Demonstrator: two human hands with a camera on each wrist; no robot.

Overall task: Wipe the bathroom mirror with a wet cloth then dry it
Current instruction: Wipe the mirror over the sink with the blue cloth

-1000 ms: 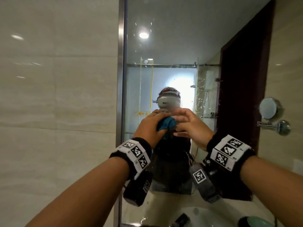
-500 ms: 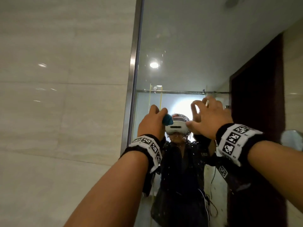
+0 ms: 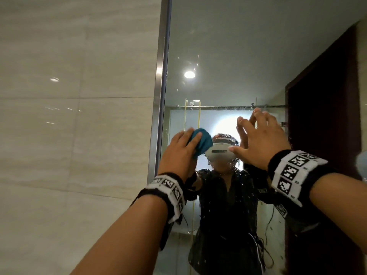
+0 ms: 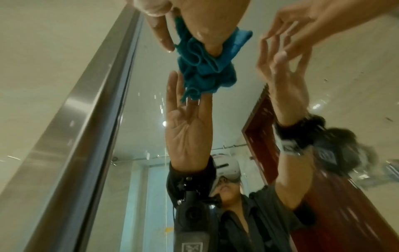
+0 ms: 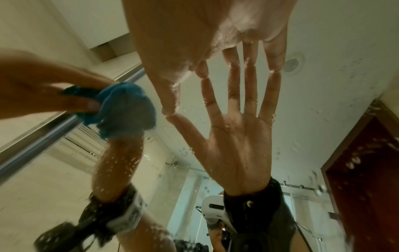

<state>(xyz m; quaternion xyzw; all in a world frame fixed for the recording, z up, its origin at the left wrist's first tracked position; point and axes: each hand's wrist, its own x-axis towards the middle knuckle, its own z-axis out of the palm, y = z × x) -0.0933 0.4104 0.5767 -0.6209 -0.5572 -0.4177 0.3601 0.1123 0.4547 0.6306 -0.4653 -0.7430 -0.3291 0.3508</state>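
The mirror (image 3: 238, 56) fills the right half of the head view and carries scattered water drops. My left hand (image 3: 184, 147) holds a bunched teal cloth (image 3: 200, 142) between thumb and fingers and presses it against the glass, close to the mirror's steel left edge (image 3: 162, 76). In the left wrist view the cloth (image 4: 205, 68) meets its own reflection on the glass. My right hand (image 3: 248, 132) is to the right of the cloth, with fingers spread and holding nothing. Its wet fingertips (image 5: 273, 66) touch the glass.
A beige tiled wall (image 3: 79, 135) lies left of the mirror edge. A dark wooden door (image 3: 321, 135) and a glass shower screen show as reflections. A round wall-mounted mirror (image 3: 361, 165) pokes in at the right edge.
Both hands have climbed up the mirror and my view has tilted upward. The right hand has left the cloth and spread out on the glass. The left hand kept the cloth.
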